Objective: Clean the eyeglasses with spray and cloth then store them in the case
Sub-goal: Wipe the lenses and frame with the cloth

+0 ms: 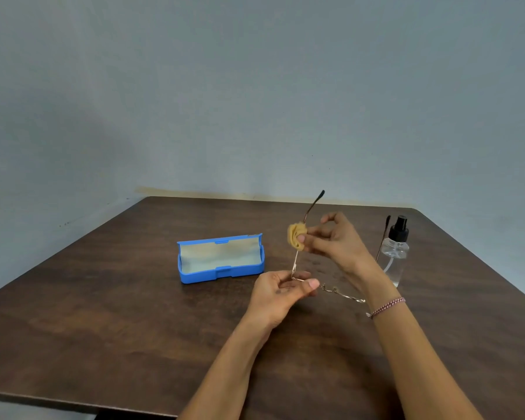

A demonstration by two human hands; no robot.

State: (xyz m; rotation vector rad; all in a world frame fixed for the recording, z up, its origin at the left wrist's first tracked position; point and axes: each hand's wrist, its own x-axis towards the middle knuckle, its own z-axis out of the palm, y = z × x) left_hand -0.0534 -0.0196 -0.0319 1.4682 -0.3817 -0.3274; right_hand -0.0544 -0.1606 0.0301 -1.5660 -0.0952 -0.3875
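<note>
My left hand [281,291] pinches the thin metal eyeglasses [335,291] at the left end of the frame, above the table. Both temple arms stick up and away, each ending in a dark tip. My right hand [335,237] pinches a small tan cloth [296,236] around the left temple arm, about halfway up. The blue glasses case [222,259] lies open on the table to the left of my hands, its pale lining showing. A clear spray bottle [395,253] with a black pump top stands upright to the right, behind my right wrist.
The dark wooden table [119,313] stands against a grey-blue wall, its front edge at the lower left. A beaded bracelet [387,306] is on my right wrist.
</note>
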